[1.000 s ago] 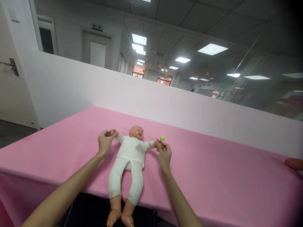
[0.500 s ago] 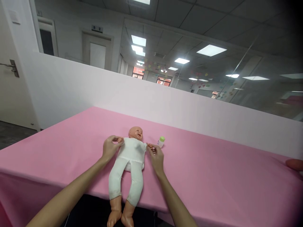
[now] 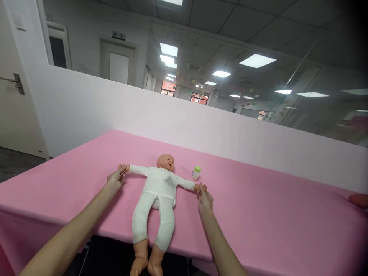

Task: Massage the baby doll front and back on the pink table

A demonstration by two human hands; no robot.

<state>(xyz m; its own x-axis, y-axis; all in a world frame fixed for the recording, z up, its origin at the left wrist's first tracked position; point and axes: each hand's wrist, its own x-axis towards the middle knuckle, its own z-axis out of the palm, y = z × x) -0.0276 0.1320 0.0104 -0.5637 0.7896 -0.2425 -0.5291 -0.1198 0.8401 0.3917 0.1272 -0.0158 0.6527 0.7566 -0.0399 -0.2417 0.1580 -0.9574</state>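
Observation:
A baby doll (image 3: 159,184) with a white cloth body lies on its back, its head away from me and its feet over the near table edge. Its two arms are stretched out sideways. My left hand (image 3: 115,179) grips the doll's hand on the left side. On the other side, my right hand (image 3: 206,199) pinches the doll's other hand between thumb and fingers. A small bottle (image 3: 196,173) with a green cap stands just beyond the doll's arm on the right, apart from my hand.
A pink cloth (image 3: 258,214) covers the table. Behind it runs a low white wall (image 3: 178,119) with glass above. A reddish-brown rounded object (image 3: 358,199) lies at the far right edge. A door (image 3: 20,99) is at the left.
My hands have moved apart, drawing the doll's arms from close to its chest out to both sides. The doll's body and the bottle have stayed in place.

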